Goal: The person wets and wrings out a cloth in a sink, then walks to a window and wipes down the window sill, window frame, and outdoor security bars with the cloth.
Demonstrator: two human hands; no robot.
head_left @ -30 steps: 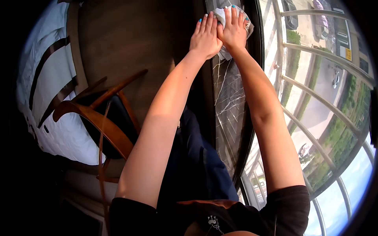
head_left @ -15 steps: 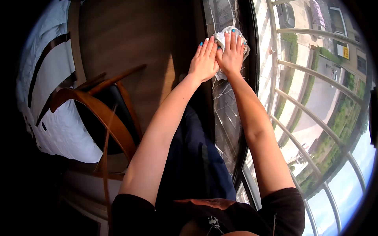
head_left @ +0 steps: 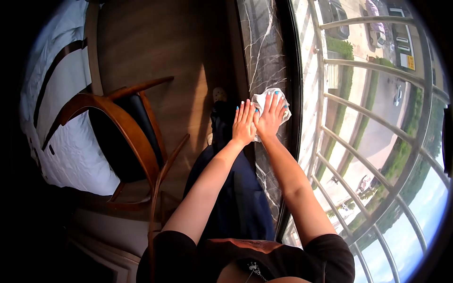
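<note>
A crumpled white cloth (head_left: 259, 99) lies on the dark marble sill (head_left: 257, 47) with pale veins. My right hand (head_left: 269, 121) rests flat on top of it, fingers stretched out and slightly apart, covering its middle. Beside it, my left hand (head_left: 244, 127) also lies flat with straight fingers, at the cloth's left side and touching the right hand near the thumb. Some nails are painted blue and others white. Whether the left palm presses on cloth or bare stone is hidden.
Along the sill's right side runs a dark window frame (head_left: 296, 70), with metal railing bars (head_left: 370, 66) beyond it. A wooden chair (head_left: 134, 132) stands on the left, near a bed with white bedding (head_left: 87, 160). A light shoe (head_left: 219, 94) shows on the brown floor (head_left: 146, 47).
Both hands have slid along the sill toward my body, taking the white cloth with them. More of the sill's far part shows. The view has shifted slightly.
</note>
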